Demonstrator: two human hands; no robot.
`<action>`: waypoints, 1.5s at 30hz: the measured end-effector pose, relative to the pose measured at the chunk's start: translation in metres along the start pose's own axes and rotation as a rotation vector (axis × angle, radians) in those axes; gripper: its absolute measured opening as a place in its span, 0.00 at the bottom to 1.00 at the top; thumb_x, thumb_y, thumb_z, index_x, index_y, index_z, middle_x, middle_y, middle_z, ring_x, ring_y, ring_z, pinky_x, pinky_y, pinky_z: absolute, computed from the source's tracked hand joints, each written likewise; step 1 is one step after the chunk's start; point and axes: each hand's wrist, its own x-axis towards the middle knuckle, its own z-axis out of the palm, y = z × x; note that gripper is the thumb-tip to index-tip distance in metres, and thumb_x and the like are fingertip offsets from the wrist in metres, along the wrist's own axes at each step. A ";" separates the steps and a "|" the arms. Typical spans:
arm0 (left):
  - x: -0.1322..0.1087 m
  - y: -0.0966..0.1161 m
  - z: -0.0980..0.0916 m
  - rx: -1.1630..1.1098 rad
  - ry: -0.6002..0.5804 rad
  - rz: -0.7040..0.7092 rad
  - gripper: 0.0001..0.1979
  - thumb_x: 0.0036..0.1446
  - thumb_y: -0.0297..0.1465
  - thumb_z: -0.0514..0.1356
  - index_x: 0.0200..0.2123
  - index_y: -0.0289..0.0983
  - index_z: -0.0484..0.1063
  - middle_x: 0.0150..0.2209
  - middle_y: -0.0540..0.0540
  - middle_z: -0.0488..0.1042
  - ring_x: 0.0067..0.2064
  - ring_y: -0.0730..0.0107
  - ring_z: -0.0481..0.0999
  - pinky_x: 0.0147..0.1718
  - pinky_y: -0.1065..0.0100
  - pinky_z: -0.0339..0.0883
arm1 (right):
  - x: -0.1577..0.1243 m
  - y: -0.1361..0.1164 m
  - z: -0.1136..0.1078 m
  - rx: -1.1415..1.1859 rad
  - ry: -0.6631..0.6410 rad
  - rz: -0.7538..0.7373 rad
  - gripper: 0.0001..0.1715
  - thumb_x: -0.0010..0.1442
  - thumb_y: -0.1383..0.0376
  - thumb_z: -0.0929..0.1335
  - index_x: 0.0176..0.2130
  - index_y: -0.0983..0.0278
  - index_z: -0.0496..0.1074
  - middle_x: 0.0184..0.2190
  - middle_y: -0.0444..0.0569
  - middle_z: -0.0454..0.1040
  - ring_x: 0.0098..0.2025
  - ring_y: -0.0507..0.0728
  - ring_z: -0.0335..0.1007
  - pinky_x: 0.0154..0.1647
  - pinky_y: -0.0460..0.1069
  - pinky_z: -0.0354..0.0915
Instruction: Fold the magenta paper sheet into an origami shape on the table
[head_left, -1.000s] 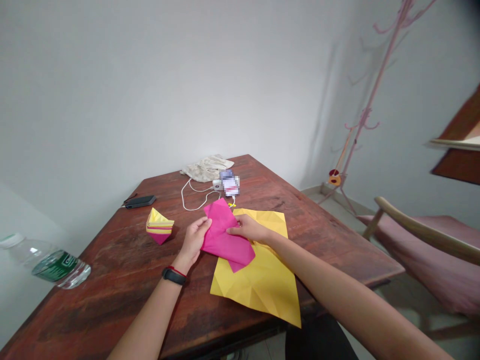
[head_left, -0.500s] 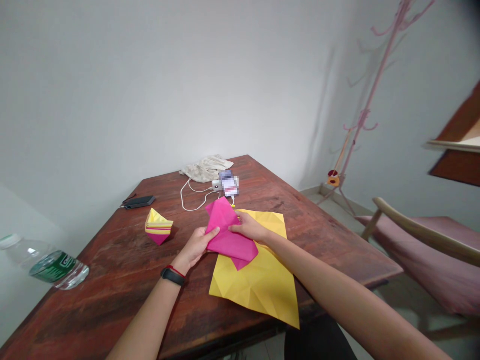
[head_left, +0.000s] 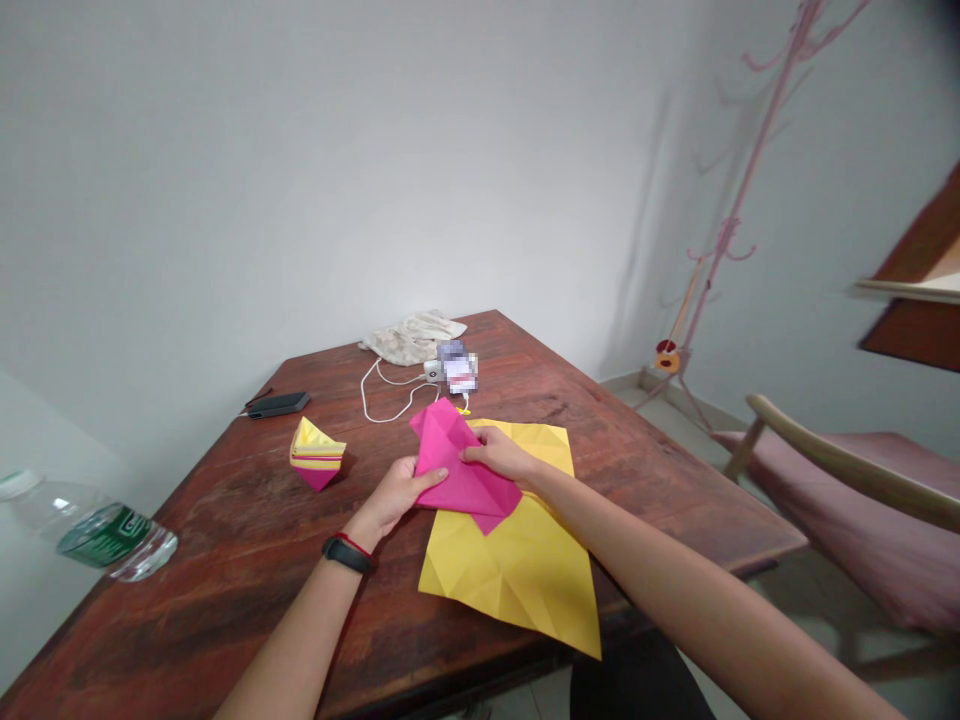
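Both of my hands grip a creased pink paper sheet [head_left: 465, 480] held just above the wooden table [head_left: 247, 540]. My left hand [head_left: 397, 492] pinches its left edge with the thumb on top. My right hand [head_left: 499, 455] holds its upper right part. Under and to the right of the pink sheet lies a large creased yellow paper sheet [head_left: 517, 565], reaching past the table's front edge. A folded yellow and pink paper stack [head_left: 318, 453] sits to the left of my left hand.
A water bottle [head_left: 97, 532] lies at the table's left edge. A black phone [head_left: 277, 404], a white cable [head_left: 386, 395], a small charger [head_left: 433, 370] and a pale cloth [head_left: 412, 335] sit at the far side. A pink chair [head_left: 847, 490] and a coat stand [head_left: 720, 230] are to the right.
The pink sheet has been turned and flattened a little between my hands. My left thumb has slid further onto it. My right hand has barely moved.
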 end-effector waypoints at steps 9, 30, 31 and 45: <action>0.004 -0.006 -0.003 -0.058 0.061 0.045 0.23 0.48 0.39 0.73 0.44 0.32 0.79 0.39 0.39 0.82 0.40 0.58 0.80 0.43 0.63 0.70 | -0.007 -0.007 0.001 0.099 -0.167 -0.030 0.22 0.57 0.48 0.70 0.32 0.64 0.74 0.35 0.48 0.75 0.39 0.55 0.71 0.36 0.46 0.64; 0.005 -0.007 0.003 0.026 0.040 0.089 0.21 0.52 0.42 0.69 0.43 0.33 0.80 0.37 0.40 0.82 0.35 0.62 0.78 0.34 0.69 0.66 | 0.000 0.003 0.012 -0.140 -0.016 -0.373 0.17 0.54 0.54 0.74 0.33 0.64 0.74 0.33 0.48 0.76 0.36 0.56 0.71 0.42 0.52 0.67; 0.005 -0.008 0.003 0.030 0.035 0.082 0.20 0.52 0.42 0.69 0.42 0.33 0.81 0.36 0.41 0.81 0.34 0.62 0.78 0.34 0.69 0.66 | 0.001 0.004 0.013 -0.113 0.011 -0.375 0.18 0.53 0.53 0.75 0.33 0.64 0.73 0.32 0.47 0.75 0.35 0.55 0.71 0.41 0.51 0.67; -0.003 -0.004 0.006 0.346 -0.173 0.053 0.18 0.53 0.44 0.67 0.33 0.33 0.80 0.31 0.44 0.79 0.29 0.66 0.72 0.29 0.71 0.62 | -0.002 0.001 0.012 -0.029 0.112 -0.262 0.21 0.55 0.51 0.70 0.23 0.63 0.63 0.19 0.39 0.60 0.23 0.50 0.55 0.23 0.46 0.52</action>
